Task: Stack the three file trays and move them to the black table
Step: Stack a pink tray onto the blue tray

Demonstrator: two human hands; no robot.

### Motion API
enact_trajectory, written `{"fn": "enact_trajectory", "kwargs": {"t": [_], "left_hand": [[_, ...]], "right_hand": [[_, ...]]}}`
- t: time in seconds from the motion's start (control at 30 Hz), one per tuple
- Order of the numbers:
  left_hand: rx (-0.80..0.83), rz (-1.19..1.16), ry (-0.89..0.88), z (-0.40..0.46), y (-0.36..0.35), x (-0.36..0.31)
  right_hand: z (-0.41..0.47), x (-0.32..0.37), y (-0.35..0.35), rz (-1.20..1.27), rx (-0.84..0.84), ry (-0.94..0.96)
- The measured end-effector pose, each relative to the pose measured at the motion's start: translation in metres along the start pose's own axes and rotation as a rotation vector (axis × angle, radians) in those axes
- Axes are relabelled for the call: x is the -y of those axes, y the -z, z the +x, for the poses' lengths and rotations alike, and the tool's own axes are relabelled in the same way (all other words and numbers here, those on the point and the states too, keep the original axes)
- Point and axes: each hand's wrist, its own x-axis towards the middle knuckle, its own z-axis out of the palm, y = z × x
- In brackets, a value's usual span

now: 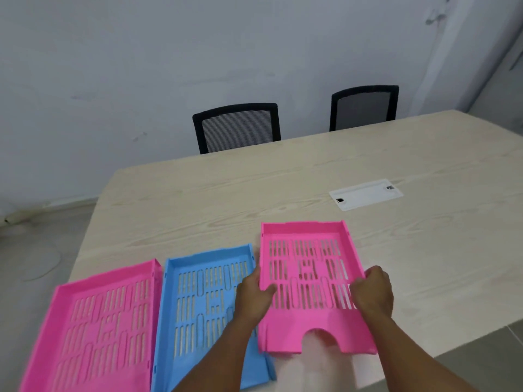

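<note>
Both hands, left (254, 295) and right (372, 292), grip the slotted right pink tray's (308, 278) side walls.

Two black mesh chairs (237, 127) behind pale wooden table (254, 188), white wall (141, 66).

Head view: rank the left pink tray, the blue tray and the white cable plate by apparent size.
1. left pink tray, nearest the camera
2. blue tray, probably the same real size
3. white cable plate, clearly smallest, though farther off
</note>
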Motion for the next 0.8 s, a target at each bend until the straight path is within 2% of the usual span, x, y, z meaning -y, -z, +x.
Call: {"fn": "enact_trajectory", "kwargs": {"t": [0.17,0.4,0.6,0.8], "left_hand": [[-0.188,-0.063,-0.017,-0.017,0.056,-0.008],[-0.436,-0.131,0.056,-0.045,0.129,0.04],[-0.538,-0.137,0.105,-0.079,0.16,0.077],[-0.537,-0.193,0.134,-0.088,0.165,0.102]], "right_hand": [[-0.022,0.035,-0.029,0.063,0.042,0.138],[-0.08,0.075,-0.085,0.088,0.177,0.311],[-0.117,0.089,-0.119,0.104,0.277,0.419],[-0.134,0.089,-0.135,0.09,0.313,0.448]]}}
